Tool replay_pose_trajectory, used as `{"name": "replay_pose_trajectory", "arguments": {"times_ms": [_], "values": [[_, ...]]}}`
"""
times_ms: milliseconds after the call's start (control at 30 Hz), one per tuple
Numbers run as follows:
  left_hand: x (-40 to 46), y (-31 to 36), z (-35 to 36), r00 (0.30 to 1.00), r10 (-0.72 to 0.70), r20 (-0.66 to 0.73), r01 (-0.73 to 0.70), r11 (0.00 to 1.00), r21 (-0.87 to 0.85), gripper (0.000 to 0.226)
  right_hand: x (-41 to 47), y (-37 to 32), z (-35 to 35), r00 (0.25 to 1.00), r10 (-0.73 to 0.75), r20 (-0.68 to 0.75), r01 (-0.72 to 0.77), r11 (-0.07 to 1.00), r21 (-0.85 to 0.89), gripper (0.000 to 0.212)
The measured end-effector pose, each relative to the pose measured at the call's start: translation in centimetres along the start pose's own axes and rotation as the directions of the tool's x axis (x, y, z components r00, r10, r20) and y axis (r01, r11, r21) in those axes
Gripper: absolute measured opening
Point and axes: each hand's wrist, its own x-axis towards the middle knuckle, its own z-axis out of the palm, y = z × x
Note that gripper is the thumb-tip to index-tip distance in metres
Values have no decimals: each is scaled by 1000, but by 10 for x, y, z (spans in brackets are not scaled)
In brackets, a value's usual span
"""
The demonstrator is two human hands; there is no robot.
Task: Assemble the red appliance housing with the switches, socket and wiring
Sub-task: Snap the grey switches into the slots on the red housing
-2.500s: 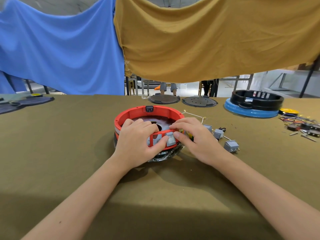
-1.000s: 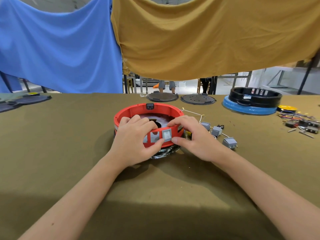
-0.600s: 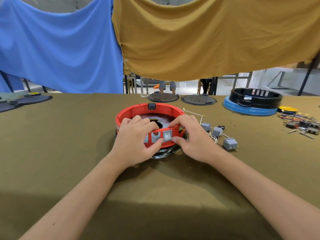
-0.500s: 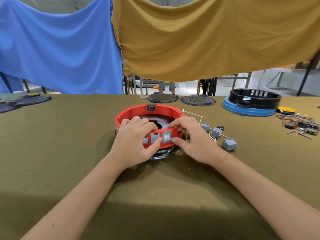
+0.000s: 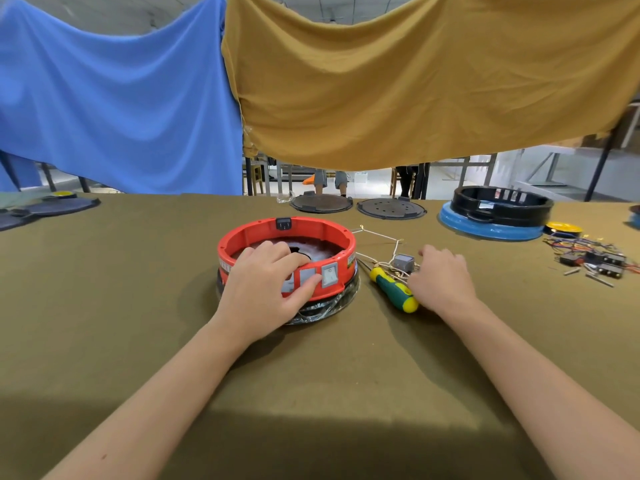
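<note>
Since the frame half a second back, the right hand [image 5: 441,280] has left the red housing [image 5: 286,261] and now rests on the table [image 5: 121,306] to its right, over the loose wiring [image 5: 377,241]. The left hand [image 5: 265,292] stays on the housing's near wall.

We judge the assembly partly done. On the near wall we count two grey rocker switches [image 5: 329,274] seated side by side in plain view; a third position further left lies under the left hand and we cannot confirm it. One black socket [image 5: 283,224] sits in the far wall. Left to do, in our judgement: the wiring, and whatever loose switch parts remain.

Just right of the housing we count one grey switch block [image 5: 403,262] in view among the wires, and one green-and-yellow screwdriver [image 5: 393,293] between housing and right hand. More may lie under that hand.

Left-hand fingers [image 5: 277,256] hook over the rim, with the thumb pressed on the outer wall by the switches: a clamping hold. Right-hand fingers curl downward onto the wires; we cannot tell whether they pinch anything.

Elsewhere: one black housing [image 5: 502,205] on a blue base at far right, two dark round plates [image 5: 356,204] at the far edge, and a pile of further parts [image 5: 595,259] at right, too small to count.
</note>
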Motion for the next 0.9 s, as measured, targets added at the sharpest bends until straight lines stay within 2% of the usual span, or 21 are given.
{"name": "replay_pose_trajectory", "arguments": {"times_ms": [133, 200, 333, 433, 567, 667, 733, 800, 900], "values": [[-1, -3, -5, 1000, -17, 9, 18, 994, -107, 23, 6, 5, 3, 1000, 30, 1, -30, 999, 28, 34], [-1, -5, -7, 999, -26, 22, 28, 996, -81, 23, 8, 7, 3, 999, 35, -5, -35, 998, 56, 34], [-2, -8, -10, 997, -25, 73, 30, 997, -69, 33, 7, 6, 2, 989, -63, -134, 98, 957, 272, 39], [-3, -7, -9, 997, -5, 73, 13, 995, -97, 34, 0, -3, -5, 965, -166, -201, 248, 827, 505, 40], [-1, -7, -8, 998, 1, 70, 7, 993, -119, 36, -16, -17, -7, 916, -352, -192, 382, 623, 683, 42], [-2, -9, -9, 998, -14, 61, 25, 982, -188, 32, -26, -22, -8, 907, -395, -148, 333, 457, 825, 45], [-2, -8, -9, 998, -14, 69, 25, 987, -161, 30, -30, -24, -8, 906, -407, -118, 290, 393, 873, 42], [-2, -7, -9, 998, -9, 69, 18, 991, -135, 29, -35, -26, -7, 899, -428, -93, 259, 350, 900, 40], [-2, -7, -7, 997, -13, 72, 21, 994, -110, 24, -40, -30, -3, 873, -482, -72, 265, 345, 901, 39]]}}
